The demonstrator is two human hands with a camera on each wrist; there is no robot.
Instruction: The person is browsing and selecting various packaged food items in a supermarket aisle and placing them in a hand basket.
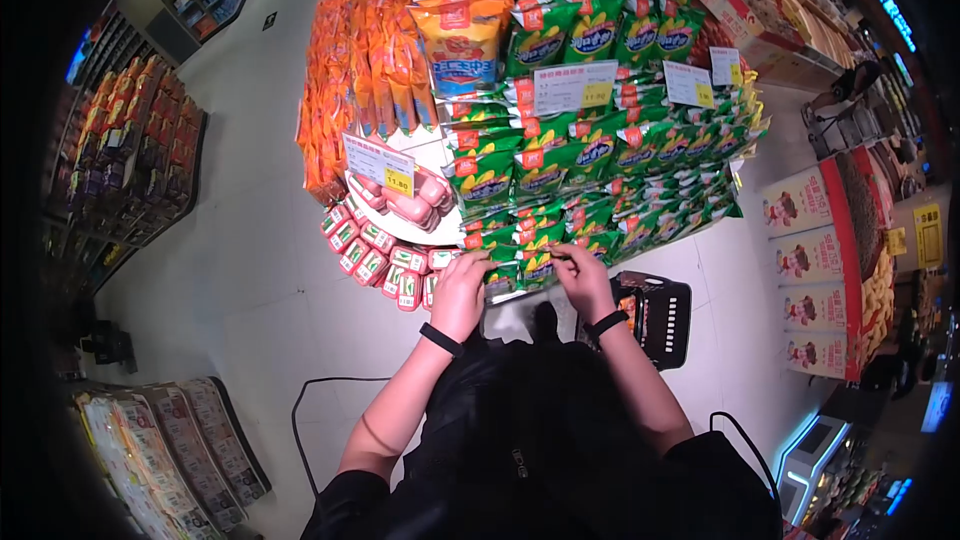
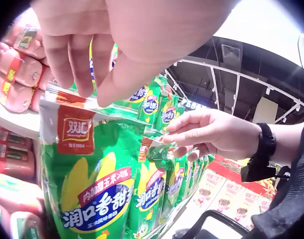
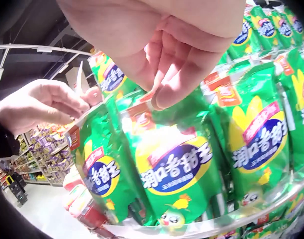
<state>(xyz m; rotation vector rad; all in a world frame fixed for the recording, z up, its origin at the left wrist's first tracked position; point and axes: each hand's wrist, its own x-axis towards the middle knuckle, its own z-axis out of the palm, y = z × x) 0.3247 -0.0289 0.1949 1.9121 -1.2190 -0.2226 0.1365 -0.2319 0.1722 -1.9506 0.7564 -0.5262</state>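
Packets (image 3: 261,144), green and upright, stand in a row behind a clear rail (image 3: 191,230). My left hand (image 2: 132,35) pinches the end packet (image 2: 92,169) by its top seal; my right hand (image 3: 176,35) pinches its neighbour (image 3: 169,167) likewise. I judge light, even fingertip pressure best: a hard tug could crease the film or drag adjoining packets.

Packs (image 1: 409,285) left of the bags (image 1: 541,183)

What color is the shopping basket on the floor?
Black, seen best in the head view.
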